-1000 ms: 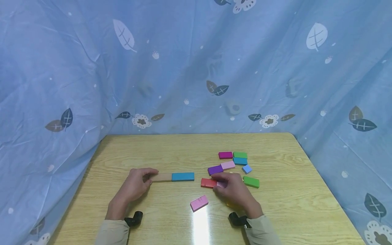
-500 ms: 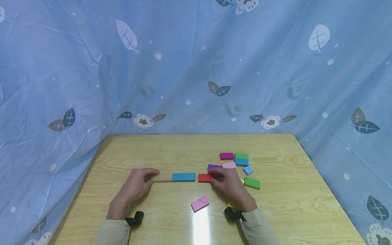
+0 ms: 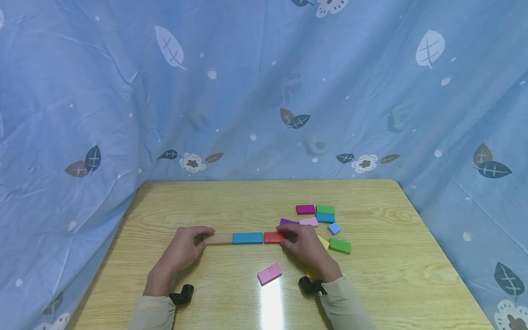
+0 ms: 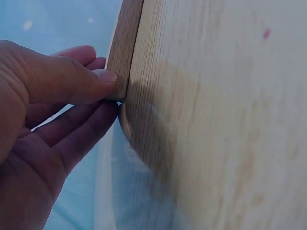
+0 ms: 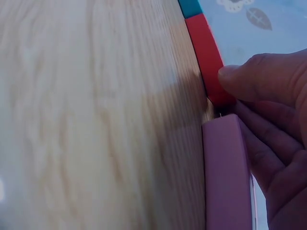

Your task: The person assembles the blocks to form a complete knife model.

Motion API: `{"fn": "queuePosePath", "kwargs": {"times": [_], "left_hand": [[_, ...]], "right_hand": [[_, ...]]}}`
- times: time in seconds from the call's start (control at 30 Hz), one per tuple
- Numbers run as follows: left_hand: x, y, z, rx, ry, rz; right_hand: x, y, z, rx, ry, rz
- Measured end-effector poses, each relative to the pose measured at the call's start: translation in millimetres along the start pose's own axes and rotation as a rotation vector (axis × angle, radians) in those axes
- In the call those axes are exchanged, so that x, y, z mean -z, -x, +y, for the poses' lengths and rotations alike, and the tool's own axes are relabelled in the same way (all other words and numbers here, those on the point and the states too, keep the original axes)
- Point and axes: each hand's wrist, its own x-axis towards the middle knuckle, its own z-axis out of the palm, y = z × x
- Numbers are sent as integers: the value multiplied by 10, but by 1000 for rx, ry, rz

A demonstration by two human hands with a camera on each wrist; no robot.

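Note:
My left hand (image 3: 181, 251) pinches the outer end of a plain wooden block (image 3: 221, 239) between thumb and fingers. A blue block (image 3: 247, 238) lies end to end with it. My right hand (image 3: 308, 250) holds a red block (image 3: 272, 237) by its right end, thumb on the near side. The red block's left end is right at the blue one, so the three form a straight row. In the right wrist view a pink block (image 5: 225, 167) lies just behind the red one, beneath my hand; the head view hides it.
Nearer me lies another pink block (image 3: 270, 274). Behind and right of my right hand are a purple block (image 3: 288, 222), a light pink block (image 3: 309, 222), a magenta block (image 3: 305, 209), a small blue block (image 3: 334, 228) and a green block (image 3: 340, 246). A patterned curtain (image 3: 247, 91) surrounds the table.
My right hand has moved left and slightly away from me with the red block, closing the gap to the blue block. My left hand stays on the wooden block.

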Motion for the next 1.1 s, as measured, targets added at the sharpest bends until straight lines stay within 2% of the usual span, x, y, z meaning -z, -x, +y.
{"fn": "queuePosePath", "kwargs": {"times": [0.33,1.1], "left_hand": [[-25,1,-30,-12,-3,12],[-25,-5,-11,3,-13,11]], "right_hand": [[-18,-16,-20,12,21,-5],[-11,-17,-24,11,17,-11]]}}
